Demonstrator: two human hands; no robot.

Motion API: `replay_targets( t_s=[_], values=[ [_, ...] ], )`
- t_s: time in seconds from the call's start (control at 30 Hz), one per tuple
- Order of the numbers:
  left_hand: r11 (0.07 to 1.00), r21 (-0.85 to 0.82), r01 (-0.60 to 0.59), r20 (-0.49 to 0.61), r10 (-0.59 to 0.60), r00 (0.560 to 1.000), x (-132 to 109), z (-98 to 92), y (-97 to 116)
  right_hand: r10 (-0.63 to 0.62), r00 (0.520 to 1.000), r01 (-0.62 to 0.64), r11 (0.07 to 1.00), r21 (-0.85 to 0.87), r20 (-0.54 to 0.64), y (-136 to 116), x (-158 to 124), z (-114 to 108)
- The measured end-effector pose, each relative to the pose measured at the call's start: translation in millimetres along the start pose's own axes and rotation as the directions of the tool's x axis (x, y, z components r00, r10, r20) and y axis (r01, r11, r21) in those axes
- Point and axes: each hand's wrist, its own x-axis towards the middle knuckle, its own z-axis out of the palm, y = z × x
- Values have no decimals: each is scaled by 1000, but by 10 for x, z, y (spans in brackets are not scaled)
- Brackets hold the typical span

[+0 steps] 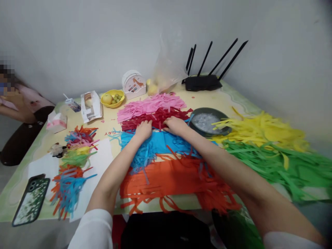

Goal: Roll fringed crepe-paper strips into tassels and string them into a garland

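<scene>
Both my hands reach to the middle of the table, onto a heap of dark red paper strips (158, 118). My left hand (143, 130) has its fingers curled down into the red strips. My right hand (175, 125) rests just beside it, fingers bent onto the same heap. Pink strips (150, 103) lie beyond the red ones. Blue strips (155, 145) and orange strips (176, 180) lie under my forearms, nearer to me.
Yellow strips (261, 129) and green strips (280, 166) cover the right side, by a dark bowl (207, 121). Small mixed bundles (75, 152) and a phone (32, 200) lie left. A router (204, 82), fruit bowl (112, 98) and plastic bag (166, 74) stand at the back. Another person (18, 103) sits far left.
</scene>
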Motion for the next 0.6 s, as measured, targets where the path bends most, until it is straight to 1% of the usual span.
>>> replay_targets(
  t_s=[0.13,0.23,0.33,0.43,0.5,0.6],
  values=[
    [999,-3,32,-41,-32,999,54,-61,22,59,998,-59,998,0,-36,34,38,-12],
    [998,9,64,-112,-62,992,104,-155,63,80,995,-80,997,11,-53,34,85,-30],
    [999,29,-20,-158,25,987,158,-211,104,75,995,-74,997,18,-65,48,116,-41],
    [993,46,-110,-115,115,987,197,-184,113,40,998,-39,999,14,-46,56,111,-35],
    [990,52,-129,-84,133,988,211,-139,103,16,999,-16,1000,7,-32,50,99,-23],
    [988,66,-139,-75,144,987,224,-83,88,14,999,-14,1000,3,-38,39,86,-15]
  ],
)
